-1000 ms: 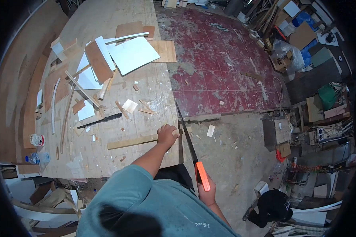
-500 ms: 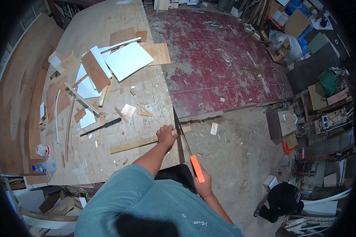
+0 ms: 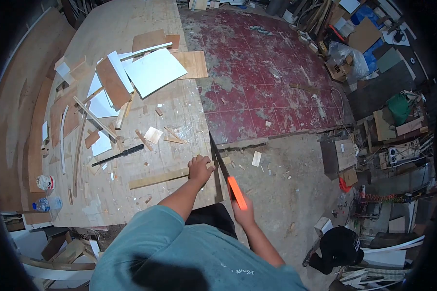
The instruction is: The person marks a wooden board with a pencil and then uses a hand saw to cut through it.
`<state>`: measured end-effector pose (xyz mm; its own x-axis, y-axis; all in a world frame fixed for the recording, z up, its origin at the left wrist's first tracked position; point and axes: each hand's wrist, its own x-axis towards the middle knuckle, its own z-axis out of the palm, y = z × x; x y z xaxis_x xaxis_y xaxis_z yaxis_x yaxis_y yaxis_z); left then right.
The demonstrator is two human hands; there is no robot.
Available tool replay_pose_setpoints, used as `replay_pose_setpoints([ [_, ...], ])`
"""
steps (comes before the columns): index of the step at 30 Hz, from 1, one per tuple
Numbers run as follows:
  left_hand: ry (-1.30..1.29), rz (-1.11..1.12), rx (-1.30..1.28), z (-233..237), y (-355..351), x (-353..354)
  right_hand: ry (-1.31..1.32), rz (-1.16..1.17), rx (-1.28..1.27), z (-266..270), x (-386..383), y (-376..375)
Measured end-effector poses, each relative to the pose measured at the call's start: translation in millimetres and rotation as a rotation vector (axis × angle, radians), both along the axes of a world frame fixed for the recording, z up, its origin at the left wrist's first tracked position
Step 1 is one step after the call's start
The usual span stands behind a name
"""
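My left hand (image 3: 199, 169) presses down on the right end of a long wooden strip (image 3: 158, 178) that lies across the plywood workbench (image 3: 131, 63) and reaches its right edge. My right hand (image 3: 243, 213) grips the orange handle of a handsaw (image 3: 223, 169). The dark blade runs along the bench edge and crosses the strip just right of my left hand. A short end of the strip (image 3: 226, 160) sticks out past the blade.
A black-handled tool (image 3: 119, 155), offcuts, thin battens and white panels (image 3: 153, 70) litter the bench. A tape roll (image 3: 44, 182) and water bottle (image 3: 43, 204) sit at its near left corner. Wood chips lie on the floor; boxes and clutter fill the right side.
The saw has travelled forward along the cut, the orange handle and my right hand moving closer to the bench. My left hand stays on the strip.
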<state>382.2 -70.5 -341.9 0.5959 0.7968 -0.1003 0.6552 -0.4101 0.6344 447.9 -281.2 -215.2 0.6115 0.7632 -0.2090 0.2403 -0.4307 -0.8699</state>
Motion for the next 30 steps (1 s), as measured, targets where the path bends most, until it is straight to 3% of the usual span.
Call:
replay_pose_setpoints([
  [4,0.007,-0.010,0.067,-1,0,0,0.018,0.008,-0.023,-20,14,57],
  [7,0.017,-0.019,0.072,2,-3,-1,-0.012,-0.017,0.037,-28,4,24],
  [9,0.013,-0.017,0.057,4,-2,-1,0.067,-0.024,-0.075,8,-13,-29],
  [10,0.001,-0.011,0.060,3,-1,-1,0.082,-0.026,-0.011,35,-25,-57],
  [12,-0.011,0.003,0.051,1,-2,-1,0.081,-0.121,-0.120,104,-53,-90],
  [16,-0.084,-0.014,0.082,-5,-2,-5,0.160,-0.191,-0.271,126,-63,-109],
  [17,-0.108,-0.019,0.094,-7,0,-5,0.086,-0.097,-0.085,106,-52,-93],
  [20,-0.085,-0.048,0.090,-5,1,-6,-0.098,-0.045,-0.130,-19,7,-11],
  [21,-0.093,-0.053,0.101,-3,1,-7,0.050,-0.092,-0.099,-24,21,35],
  [24,-0.126,-0.058,0.134,-7,2,-9,0.080,-0.073,-0.040,-29,34,87],
  [30,-0.074,-0.049,0.143,-4,-1,-8,-0.041,-0.055,0.016,-42,13,47],
])
